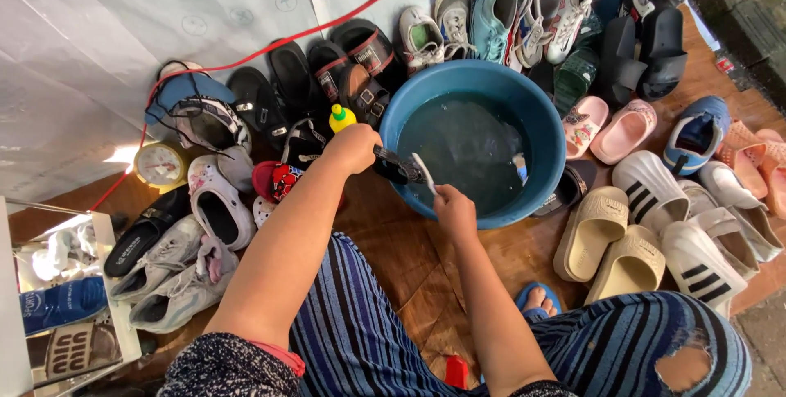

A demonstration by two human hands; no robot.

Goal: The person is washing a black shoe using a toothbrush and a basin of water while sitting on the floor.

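Head view, one blue basin [536,127], left hand [354,147] fingers grasping one black sandal [396,168], right hand [453,207] gripping one brush [424,173]

Bare arms end in bare hands; dark speckled short sleeves [225,368] at lower left, blue-and-black striped trousers [360,323] with a worn hole [686,367] at lower right, a blue sandal [536,299]

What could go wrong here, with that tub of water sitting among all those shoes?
The left hand holds a dark sandal over the rim of the blue basin, where the right hand works a brush; splashes could wet the dry footwear packed close, such as the pink slippers. A wet sandal might slip into the murky water. The red cable lying near could also get splashed.
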